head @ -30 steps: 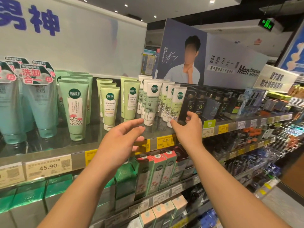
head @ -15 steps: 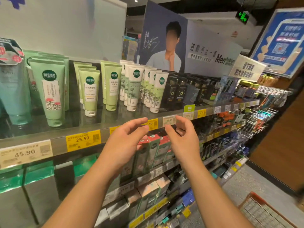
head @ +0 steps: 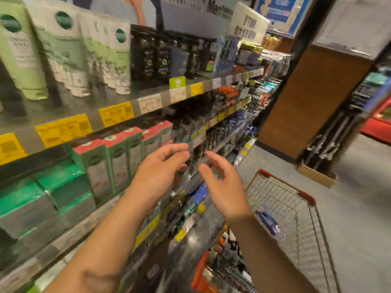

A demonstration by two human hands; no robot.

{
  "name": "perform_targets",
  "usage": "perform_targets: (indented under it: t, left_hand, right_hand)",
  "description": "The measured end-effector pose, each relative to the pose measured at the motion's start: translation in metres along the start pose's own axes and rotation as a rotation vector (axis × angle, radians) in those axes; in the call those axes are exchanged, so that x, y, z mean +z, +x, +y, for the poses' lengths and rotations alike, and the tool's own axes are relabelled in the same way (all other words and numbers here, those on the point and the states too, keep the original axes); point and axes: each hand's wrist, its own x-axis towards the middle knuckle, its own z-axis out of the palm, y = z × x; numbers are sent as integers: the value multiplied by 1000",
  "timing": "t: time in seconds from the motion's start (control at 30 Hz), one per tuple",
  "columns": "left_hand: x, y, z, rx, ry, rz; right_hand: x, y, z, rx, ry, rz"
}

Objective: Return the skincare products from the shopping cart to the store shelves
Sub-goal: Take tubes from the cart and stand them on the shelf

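Note:
My left hand (head: 157,173) and my right hand (head: 224,185) hover side by side in front of the middle shelves, both empty with fingers spread. The wire shopping cart (head: 292,210) with orange corners stands at the lower right, just right of my right wrist. A blue and white product (head: 267,224) lies inside it. White and green tubes (head: 118,58) stand upright on the top shelf (head: 148,98) at the upper left, with dark bottles (head: 160,58) beside them. Green and red boxes (head: 118,157) fill the shelf below. The picture is motion-blurred.
Yellow and white price tags (head: 115,114) line the shelf edges. Lower shelves hold small packaged goods (head: 190,210). A brown pillar (head: 304,102) stands at the aisle's end, with a black rack (head: 338,132) to its right. Grey floor (head: 359,218) lies to the right of the cart.
The view has swung down and to the right, bringing the cart into view. Both hands have dropped from the top shelf edge to the middle shelves, still empty.

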Motion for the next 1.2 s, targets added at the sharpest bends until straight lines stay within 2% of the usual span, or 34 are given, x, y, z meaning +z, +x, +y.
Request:
perform_targets:
  t: [0.2,0.4,0.53,0.73,0.93,1.2]
  left_hand:
    - [73,9,-31,-72,102,-137]
    - [146,17,-64,-169,174,-238]
    - [200,31,-88,-280,184,-307]
    - [265,47,-133,-359,294,-355]
    - [315,59,-186,-491,341,-361]
    - [347,75,-252,-639,421,-353]
  right_hand:
    - [-51,-18,72,120,41,106]
    - [-118,-27,144,273,-67,192]
    - [-158,-30,194,440,29,279]
    - [-203,-22,272,566,13,309]
    - [-220,-6,358,706,-54,285]
    - [-196,-1,476,908,-17,320]
